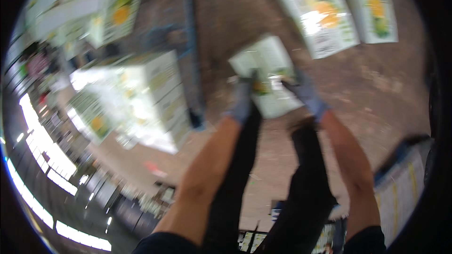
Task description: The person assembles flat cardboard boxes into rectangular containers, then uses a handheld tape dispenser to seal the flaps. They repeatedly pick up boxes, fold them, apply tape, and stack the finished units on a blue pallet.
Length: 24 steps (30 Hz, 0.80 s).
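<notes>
Between my two hands is a white carton (270, 59) with a yellow-and-green fruit print, held tilted above the brown floor. My left hand (242, 95), in a grey glove with dark fingertips, grips its left side. On the opposite side my right hand (307, 93), gloved the same way, has its fingers over the edge. Motion blurs the carton, and the undersides of both hands' grips are hidden.
White fruit-printed cartons (165, 96) are stacked at left, with more cartons (120, 16) at the far left. Two large cartons (325, 19) (376, 14) lie at far right. A blue bar (190, 33) runs along the floor. My black-trousered legs (308, 174) stand below.
</notes>
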Each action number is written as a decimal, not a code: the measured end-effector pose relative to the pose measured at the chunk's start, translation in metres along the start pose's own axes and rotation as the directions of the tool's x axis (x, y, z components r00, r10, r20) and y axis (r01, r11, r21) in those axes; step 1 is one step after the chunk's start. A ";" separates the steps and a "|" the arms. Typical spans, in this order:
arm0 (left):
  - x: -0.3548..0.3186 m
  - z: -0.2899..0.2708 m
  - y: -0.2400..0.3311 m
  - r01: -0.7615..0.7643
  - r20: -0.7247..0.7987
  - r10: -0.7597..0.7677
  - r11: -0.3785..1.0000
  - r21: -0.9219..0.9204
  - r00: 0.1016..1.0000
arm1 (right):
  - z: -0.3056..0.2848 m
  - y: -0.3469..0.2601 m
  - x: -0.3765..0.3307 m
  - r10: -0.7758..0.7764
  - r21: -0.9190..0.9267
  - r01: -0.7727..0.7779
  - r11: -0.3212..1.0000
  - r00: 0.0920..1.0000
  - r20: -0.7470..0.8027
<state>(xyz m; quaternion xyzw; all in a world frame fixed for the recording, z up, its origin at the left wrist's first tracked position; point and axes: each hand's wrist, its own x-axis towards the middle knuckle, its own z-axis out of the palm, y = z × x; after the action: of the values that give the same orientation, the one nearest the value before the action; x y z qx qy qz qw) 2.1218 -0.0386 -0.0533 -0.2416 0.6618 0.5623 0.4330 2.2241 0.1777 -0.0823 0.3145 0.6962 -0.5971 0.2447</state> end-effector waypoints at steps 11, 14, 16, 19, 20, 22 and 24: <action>0.049 -0.008 0.003 -0.055 -0.162 0.061 0.998 0.043 0.985 | -0.252 -0.084 0.149 -0.108 0.044 0.109 0.993 0.994 -0.015; 0.044 -0.006 -0.009 -0.158 -0.160 0.154 0.987 -0.012 0.975 | -0.229 -0.061 0.168 -0.149 0.037 0.157 0.987 0.975 -0.164; 0.042 -0.005 -0.014 -0.094 -0.183 0.085 0.995 -0.043 0.979 | -0.206 -0.059 0.144 -0.213 -0.284 0.164 0.945 0.966 -0.149; 0.038 -0.005 -0.022 -0.048 -0.284 0.049 0.999 0.010 0.958 | -0.150 -0.083 0.101 -0.380 -0.738 0.134 0.661 0.908 -0.175; 0.038 -0.004 -0.027 -0.033 -0.364 0.024 0.999 -0.020 0.931 | -0.131 -0.093 0.091 -0.367 -0.775 0.107 0.622 0.915 -0.168; 0.036 -0.004 -0.036 -0.093 -0.325 0.076 0.995 -0.036 0.943 | -0.091 -0.105 0.074 -0.364 -0.868 0.141 0.476 0.930 -0.048; 0.035 -0.008 -0.041 0.027 -0.321 -0.118 0.961 -0.274 0.940 | -0.057 -0.108 0.055 -0.446 -0.895 0.288 0.340 0.887 0.116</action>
<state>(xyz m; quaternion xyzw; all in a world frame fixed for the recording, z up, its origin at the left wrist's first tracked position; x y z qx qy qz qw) 2.1347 -0.0503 -0.1049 -0.4140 0.6347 0.5801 0.2987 2.1096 0.2325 -0.0395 0.0150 0.9722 -0.1502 0.1792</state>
